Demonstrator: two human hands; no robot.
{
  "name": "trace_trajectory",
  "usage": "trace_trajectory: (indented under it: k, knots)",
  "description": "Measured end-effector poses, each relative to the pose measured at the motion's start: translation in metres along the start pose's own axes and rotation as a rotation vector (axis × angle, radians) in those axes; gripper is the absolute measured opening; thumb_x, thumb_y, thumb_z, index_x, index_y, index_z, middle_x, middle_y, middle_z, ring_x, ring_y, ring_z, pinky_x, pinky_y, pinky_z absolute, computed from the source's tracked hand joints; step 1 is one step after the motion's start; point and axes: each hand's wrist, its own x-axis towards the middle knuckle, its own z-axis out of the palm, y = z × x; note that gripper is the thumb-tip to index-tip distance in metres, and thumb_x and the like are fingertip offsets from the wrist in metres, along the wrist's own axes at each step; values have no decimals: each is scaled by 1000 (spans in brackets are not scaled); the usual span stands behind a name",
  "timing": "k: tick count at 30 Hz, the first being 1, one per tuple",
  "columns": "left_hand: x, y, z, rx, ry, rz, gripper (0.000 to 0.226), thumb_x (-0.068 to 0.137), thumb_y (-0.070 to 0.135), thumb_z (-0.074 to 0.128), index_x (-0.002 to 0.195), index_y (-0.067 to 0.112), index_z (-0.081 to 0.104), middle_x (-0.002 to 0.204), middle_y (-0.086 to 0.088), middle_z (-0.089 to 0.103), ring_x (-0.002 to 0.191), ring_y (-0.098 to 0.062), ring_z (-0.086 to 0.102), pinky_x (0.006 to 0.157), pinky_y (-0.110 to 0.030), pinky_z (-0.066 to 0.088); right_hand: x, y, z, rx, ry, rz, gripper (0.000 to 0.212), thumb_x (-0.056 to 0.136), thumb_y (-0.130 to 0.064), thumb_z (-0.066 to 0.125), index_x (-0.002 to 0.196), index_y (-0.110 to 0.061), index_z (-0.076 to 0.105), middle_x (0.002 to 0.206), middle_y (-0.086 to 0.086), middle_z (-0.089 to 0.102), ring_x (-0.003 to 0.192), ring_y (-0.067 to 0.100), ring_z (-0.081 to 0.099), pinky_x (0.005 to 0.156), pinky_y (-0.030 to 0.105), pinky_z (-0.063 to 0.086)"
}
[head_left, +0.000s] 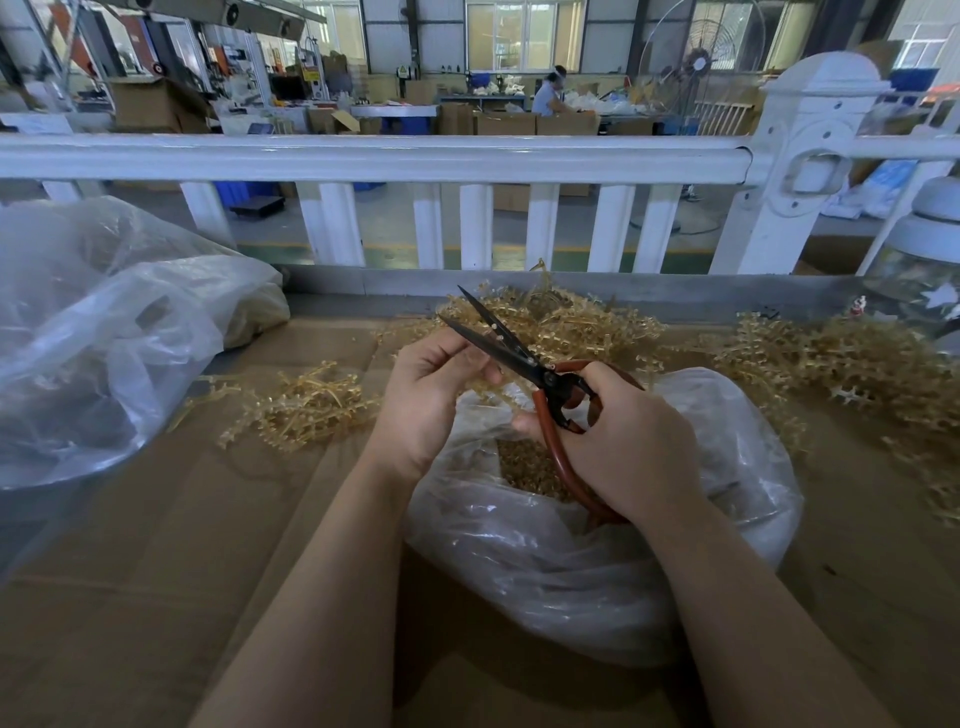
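Head view: the right hand (628, 441) has its grip curled through the red-brown loop handles of a pair of scissors (519, 358). The black blades stand apart, tips pointing up and away to the left. The left hand (431, 400) is just beside the blades, its grip pinched on a tan plastic sprue strand (483, 387) right at the lower blade. Most of the strand is hidden behind the fingers.

Both hands are held above the open mouth of a clear plastic bag (597, 571), which lies on the cardboard-covered table (182, 545) and holds small golden cut pieces (524, 467).

More tangled tan sprue lies on the table in three heaps: a far heap (571, 322) behind the scissors, a left heap (306, 405), and a right heap (857, 364). A large crumpled plastic sack (104, 338) sits at the left edge. A white railing (363, 158) runs along the far side of the table.
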Motion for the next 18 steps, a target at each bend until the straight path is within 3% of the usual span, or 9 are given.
trace_trajectory:
  k: [4, 7, 11, 18]
  knots:
    - [-1, 0, 2, 17, -44, 26, 21, 93, 2, 51, 86, -11, 65, 72, -15, 57, 73, -21, 56, 78, -34, 46, 0, -1, -1, 27, -4, -1, 60, 70, -86, 48, 93, -31, 59, 71, -19, 57, 63, 1, 51, 54, 17, 38]
    - [-1, 2, 2, 12, -56, 38, 25, 91, 8, 51, 85, -14, 63, 72, -17, 56, 74, -22, 55, 77, -30, 46, -1, -2, -2, 32, 15, 0, 47, 71, -81, 55, 85, -37, 49, 63, -22, 49, 59, -4, 47, 51, 16, 35]
    - [-1, 2, 3, 38, -56, 26, 20, 96, -4, 49, 86, -11, 65, 73, -18, 55, 73, -21, 55, 78, -28, 46, 0, -2, -1, 23, 3, 18, 59, 67, -88, 45, 84, -32, 54, 68, -18, 57, 62, 1, 51, 54, 18, 41]
    - [-1, 0, 2, 1, -62, 15, 24, 97, 6, 51, 94, -15, 63, 74, -14, 56, 75, -20, 56, 83, -32, 46, -2, -3, -3, 62, 23, 0, 55, 69, -83, 52, 86, -33, 61, 68, -21, 55, 59, 0, 50, 53, 10, 35]
